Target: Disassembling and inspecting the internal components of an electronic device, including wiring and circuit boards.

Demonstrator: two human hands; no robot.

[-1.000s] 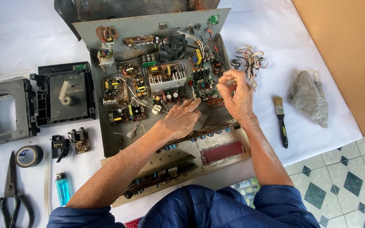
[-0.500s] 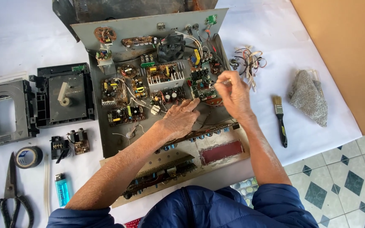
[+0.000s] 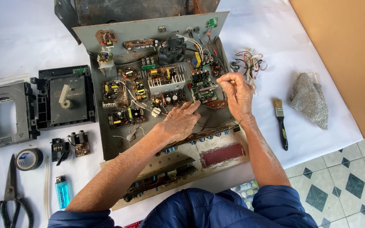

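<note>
Chassis: the grey metal chassis tray packed with small circuit boards (image 3: 106,139) lies open on the white-covered tabletop (image 3: 22,38), straight under both hands.
Left hand: the left hand (image 3: 181,121) lies palm down on the tray's lower middle, fingers spread loosely, tips touching the wiring beside the green circuit board (image 3: 202,86).
Right hand: the right hand (image 3: 238,93) hovers at the tray's right edge, fingers pinching a thin metal tool (image 3: 216,86) whose tip rests on the green board.
Nearby: a black-handled paintbrush (image 3: 281,123) and a grey crumpled cloth (image 3: 309,100) lie right of the hands; a bundle of loose wires (image 3: 252,62) sits just above the right hand.
</note>
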